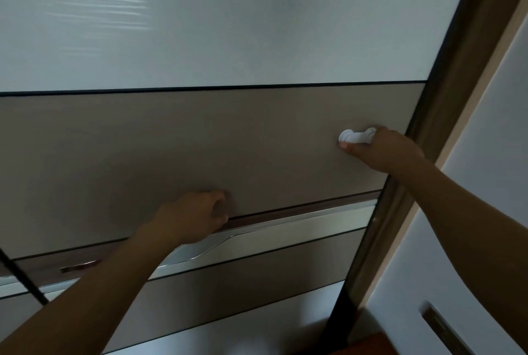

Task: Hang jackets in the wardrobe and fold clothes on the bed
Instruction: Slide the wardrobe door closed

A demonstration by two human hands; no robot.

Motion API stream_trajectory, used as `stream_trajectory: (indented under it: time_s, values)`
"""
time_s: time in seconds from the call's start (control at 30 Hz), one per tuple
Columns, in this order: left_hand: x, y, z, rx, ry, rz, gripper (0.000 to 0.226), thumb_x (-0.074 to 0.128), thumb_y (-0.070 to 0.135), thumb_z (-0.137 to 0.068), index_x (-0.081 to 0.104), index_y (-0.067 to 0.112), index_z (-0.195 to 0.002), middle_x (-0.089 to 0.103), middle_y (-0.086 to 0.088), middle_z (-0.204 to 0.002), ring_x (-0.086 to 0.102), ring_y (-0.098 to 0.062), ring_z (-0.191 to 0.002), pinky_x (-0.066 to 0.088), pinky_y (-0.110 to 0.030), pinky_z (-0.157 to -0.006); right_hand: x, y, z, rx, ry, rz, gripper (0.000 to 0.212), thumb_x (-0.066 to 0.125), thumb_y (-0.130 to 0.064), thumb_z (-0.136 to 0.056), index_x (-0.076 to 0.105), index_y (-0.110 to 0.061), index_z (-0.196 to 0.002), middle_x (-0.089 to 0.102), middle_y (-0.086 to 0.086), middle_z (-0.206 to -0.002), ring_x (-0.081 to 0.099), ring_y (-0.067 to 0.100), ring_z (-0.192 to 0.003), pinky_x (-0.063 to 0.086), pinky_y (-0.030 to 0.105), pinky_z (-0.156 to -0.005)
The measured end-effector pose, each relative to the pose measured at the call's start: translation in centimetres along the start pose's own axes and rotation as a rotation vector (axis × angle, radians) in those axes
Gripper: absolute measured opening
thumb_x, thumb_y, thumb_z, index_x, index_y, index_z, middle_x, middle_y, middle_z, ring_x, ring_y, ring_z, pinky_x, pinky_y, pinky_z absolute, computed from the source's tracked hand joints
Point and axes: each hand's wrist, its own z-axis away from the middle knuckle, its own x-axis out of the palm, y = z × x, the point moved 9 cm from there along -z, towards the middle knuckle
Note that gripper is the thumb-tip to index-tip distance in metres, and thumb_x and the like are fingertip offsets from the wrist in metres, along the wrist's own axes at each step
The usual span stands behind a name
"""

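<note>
Faced wardrobe door (257, 140) of frosted white glass over taupe panel, close ahead. Held both arms outstretched. Gripped small white lumpy object (357, 136) against panel with right hand (383, 151). Curled left hand (194, 217) just above silver metal handle rail (285, 226); grasp not determinable.

Of the person, two bare hands and forearms show. The left hand (197, 217), at the wardrobe's silver handle strip (285, 223), shows a smooth back and rounded knuckles. The left forearm (114, 283), below the strip, is slim and uncovered as far as the picture's edge. The right hand (385, 151), above and right of the strip, shows a thumb with a short nail. The right forearm (463, 206) is likewise slim and uncovered to the edge.
</note>
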Motion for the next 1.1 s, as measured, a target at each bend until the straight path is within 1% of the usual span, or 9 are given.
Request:
stream_trajectory:
  time_s: [0.1, 0.3, 0.4, 0.5, 0.57, 0.63, 0.8, 0.97, 1.1]
  values:
    - [-0.9, -2.8, 1.9, -0.015, 0.025, 0.002, 0.047, 0.058, 0.053, -0.093, 0.049, 0.033, -0.134, 0.064, 0.008, -0.126, 0.061, -0.019, -0.112, 0.051, -0.04, -0.096, 1.1, -2.7, 1.5, -0.009, 0.009, -0.021, 0.109, 0.033, -0.093, -0.069, 0.058, -0.014, -0.14, 0.062, 0.012, -0.138, 0.059, 0.033, -0.124, 0.043, 0.045, -0.11]
    - [-2.5, -8.9, 6.2, -0.093, 0.123, 0.051, 0.043, 0.063, 0.044, -0.092, 0.046, 0.029, -0.128, 0.068, 0.001, -0.104, 0.065, -0.024, -0.094, 0.055, -0.039, -0.084, 4.3, -8.6, 4.6, -0.023, -0.074, -0.098, 0.11, 0.038, -0.091, -0.066, 0.057, -0.012, -0.14, 0.062, 0.01, -0.138, 0.059, 0.031, -0.125, 0.041, 0.048, -0.111]
    - [-3.0, -12.1, 8.1, -0.124, 0.132, 0.066, 0.042, 0.063, 0.043, -0.092, 0.045, 0.028, -0.127, 0.068, 0.0, -0.103, 0.065, -0.026, -0.094, 0.055, -0.04, -0.083, 5.1, -11.6, 6.5, -0.068, -0.056, -0.079, 0.114, 0.033, -0.097, -0.062, 0.061, -0.012, -0.133, 0.066, 0.014, -0.13, 0.063, 0.034, -0.117, 0.047, 0.047, -0.107]
    - [-3.8, -15.6, 9.9, -0.163, 0.136, 0.052, 0.042, 0.062, 0.042, -0.092, 0.042, 0.027, -0.125, 0.066, -0.001, -0.102, 0.064, -0.027, -0.093, 0.055, -0.041, -0.083, 6.1, -15.2, 9.0, -0.197, -0.036, -0.057, 0.123, 0.026, -0.104, -0.061, 0.059, -0.016, -0.14, 0.062, 0.013, -0.139, 0.06, 0.032, -0.126, 0.045, 0.042, -0.107]
    - [-4.4, -17.8, 11.3, -0.183, 0.145, 0.036, 0.041, 0.061, 0.04, -0.092, 0.042, 0.025, -0.125, 0.066, -0.004, -0.102, 0.063, -0.027, -0.088, 0.055, -0.041, -0.081, 7.0, -17.6, 10.5, -0.263, -0.032, -0.066, 0.117, 0.03, -0.101, -0.068, 0.058, -0.013, -0.141, 0.061, 0.014, -0.141, 0.059, 0.032, -0.127, 0.044, 0.037, -0.102]
    - [-5.0, -20.0, 12.6, -0.2, 0.155, 0.028, 0.039, 0.061, 0.036, -0.093, 0.042, 0.022, -0.123, 0.066, -0.006, -0.101, 0.061, -0.027, -0.085, 0.054, -0.04, -0.078, 7.8, -19.8, 11.4, -0.26, -0.033, -0.062, 0.109, 0.037, -0.094, -0.076, 0.056, -0.009, -0.141, 0.061, 0.017, -0.139, 0.059, 0.034, -0.125, 0.044, 0.039, -0.1]
    - [-6.5, -25.0, 15.8, -0.232, 0.202, 0.007, 0.033, 0.062, 0.031, -0.092, 0.038, 0.018, -0.11, 0.06, -0.009, -0.092, 0.057, -0.029, -0.077, 0.046, -0.035, -0.067, 9.9, -25.3, 13.2, -0.243, -0.042, 0.014, 0.113, 0.036, -0.099, -0.071, 0.059, -0.011, -0.138, 0.064, 0.014, -0.135, 0.062, 0.033, -0.117, 0.046, 0.039, -0.093]
    - [-7.9, -30.2, 18.5, -0.312, 0.25, -0.02, 0.037, 0.06, 0.032, -0.092, 0.038, 0.013, -0.116, 0.064, -0.018, -0.102, 0.058, -0.035, -0.08, 0.051, -0.039, -0.071, 12.2, -30.4, 15.4, -0.235, -0.111, 0.058, 0.122, 0.029, -0.104, -0.065, 0.054, -0.015, -0.145, 0.06, 0.013, -0.141, 0.058, 0.035, -0.123, 0.044, 0.044, -0.099]
    - [-8.7, -33.8, 20.5, -0.391, 0.265, -0.025, 0.036, 0.06, 0.031, -0.091, 0.037, 0.014, -0.113, 0.063, -0.02, -0.108, 0.059, -0.036, -0.085, 0.048, -0.038, -0.07, 13.5, -34.0, 17.5, -0.278, -0.113, 0.081, 0.121, 0.024, -0.107, -0.062, 0.06, -0.021, -0.139, 0.067, 0.009, -0.127, 0.062, 0.033, -0.112, 0.047, 0.047, -0.101]
